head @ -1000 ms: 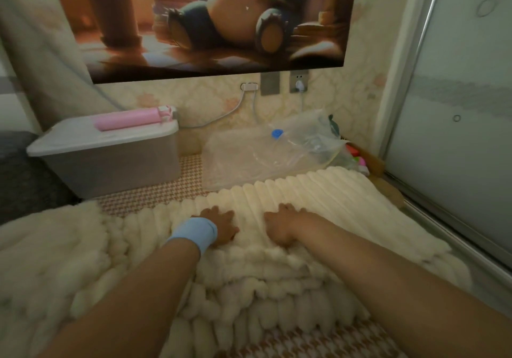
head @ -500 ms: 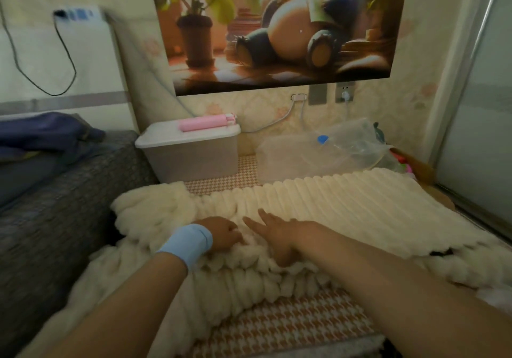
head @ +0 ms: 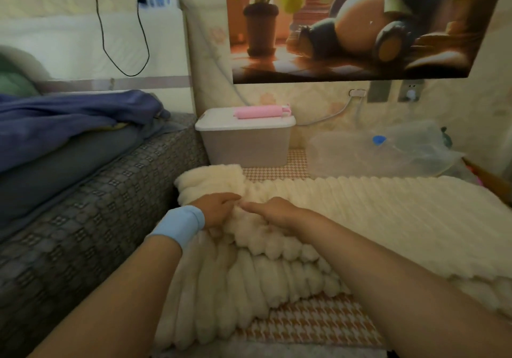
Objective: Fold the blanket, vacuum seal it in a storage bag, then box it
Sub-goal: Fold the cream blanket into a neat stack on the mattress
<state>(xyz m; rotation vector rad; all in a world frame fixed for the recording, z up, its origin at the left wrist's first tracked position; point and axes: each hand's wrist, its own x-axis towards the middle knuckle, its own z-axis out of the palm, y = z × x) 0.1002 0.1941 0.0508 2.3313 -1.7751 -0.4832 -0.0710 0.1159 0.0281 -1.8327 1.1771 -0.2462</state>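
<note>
Bed (head: 83, 205) sits just left of the left hand; the blanket's bunched end butts against its side.

Left hand (head: 219, 209), with a blue wristband (head: 180, 226), is on the blanket (head: 374, 219). Its fingers curl into the pile at the bunched left end, which looks like a grip on the top layer. The thumb is hidden.

Right hand (head: 273, 213) is just beside it, fingertips nearly meeting the left's. Its fingers are straight and point left, lying flat on the same fold. It reads as pressing, not gripping. The lower edge of the hand is sunk in the pile, so I'm not fully sure.

Key relation: the blanket's long axis runs left-right, and both hands are at its far left end. Almost all the length lies to the right of the right hand, stretched flat to the frame edge. It's layered already, with at least two layers showing on the near side of the hands, over the checked mat (head: 313, 321).

My read is that folding is mid-way. The next fold probably needs the left end carried rightward along the long axis, or the right hand sent out to fetch the far end. The right hand is the nearer one to that free length.

Beyond the hands is the lidded box (head: 245, 141), with a pink cylinder (head: 260, 111) on its lid. Beyond and right of the right hand is the clear bag (head: 360, 155) with a blue cap (head: 379, 139). It is lying flat, apart from the blanket, and nothing is in it yet.
</note>
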